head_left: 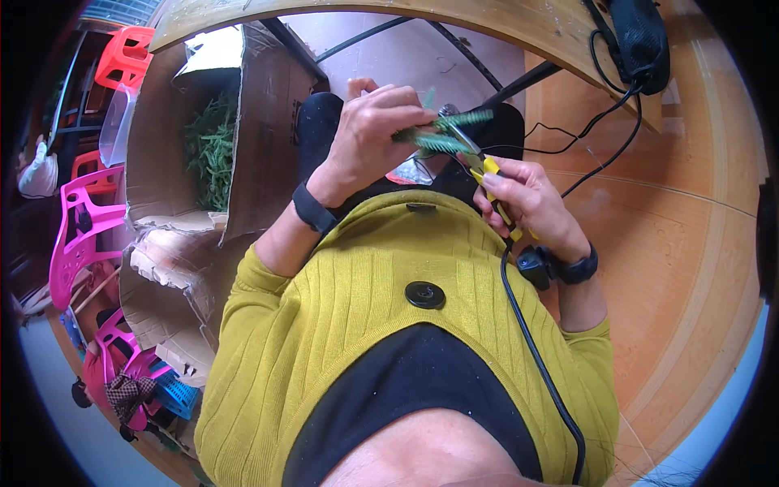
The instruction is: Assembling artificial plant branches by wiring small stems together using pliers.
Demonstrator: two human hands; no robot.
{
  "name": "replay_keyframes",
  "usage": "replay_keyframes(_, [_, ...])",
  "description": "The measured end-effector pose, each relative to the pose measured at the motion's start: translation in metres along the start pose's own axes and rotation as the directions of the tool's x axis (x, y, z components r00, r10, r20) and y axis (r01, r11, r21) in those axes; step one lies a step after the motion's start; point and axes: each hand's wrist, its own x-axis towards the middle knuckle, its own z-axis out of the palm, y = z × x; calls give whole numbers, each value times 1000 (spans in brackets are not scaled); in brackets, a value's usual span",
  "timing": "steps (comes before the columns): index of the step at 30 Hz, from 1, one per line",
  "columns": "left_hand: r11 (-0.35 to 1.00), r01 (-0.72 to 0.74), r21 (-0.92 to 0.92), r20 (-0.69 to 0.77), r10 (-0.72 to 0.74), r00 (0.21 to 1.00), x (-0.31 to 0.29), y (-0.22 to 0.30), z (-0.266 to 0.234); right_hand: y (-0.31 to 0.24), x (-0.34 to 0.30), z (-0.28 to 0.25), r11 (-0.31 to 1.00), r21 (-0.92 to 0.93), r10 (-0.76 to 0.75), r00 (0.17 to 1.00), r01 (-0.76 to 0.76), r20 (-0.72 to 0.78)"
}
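My left hand (369,130) is closed around the near end of a green artificial pine sprig (442,143), its needled tips spreading to the right above my lap. In my right hand (531,199) is a pair of pliers (491,165) with yellow and black handles. The jaws of the pliers reach in among the sprig's branches; whether they grip a wire there I cannot make out. A small round metallic thing (448,109) shows just behind the sprig, partly hidden.
A cardboard box (146,150) full of green sprigs (213,154) stands at my left. Ahead is a wooden table edge (365,6) with a black pouch (641,45) and cables (621,126). Pink chairs (77,243) and a person (96,381) are farther left.
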Motion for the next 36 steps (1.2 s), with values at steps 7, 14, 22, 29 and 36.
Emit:
replay_keyframes(7, [486, 388, -783, 149, -460, 876, -10, 3, 18, 11, -2, 23, 558, -755, -638, 760, 345, -124])
replay_keyframes(14, [113, 376, -920, 270, -514, 814, -4, 14, 10, 8, -8, 19, 417, -857, -694, 715, 303, -86])
replay_keyframes(22, [-3, 397, -918, 349, -483, 803, -6, 6, 13, 13, -2, 11, 357, -845, -764, 645, 398, -19])
replay_keyframes(29, [-244, 437, -866, 500, -401, 768, -2, 5, 7, 15, 5, 8, 284, -847, -805, 592, 450, 45])
replay_keyframes(36, [376, 379, -846, 251, -347, 904, 1, -6, 10, 8, -1, 12, 703, -589, -570, 811, 398, -132])
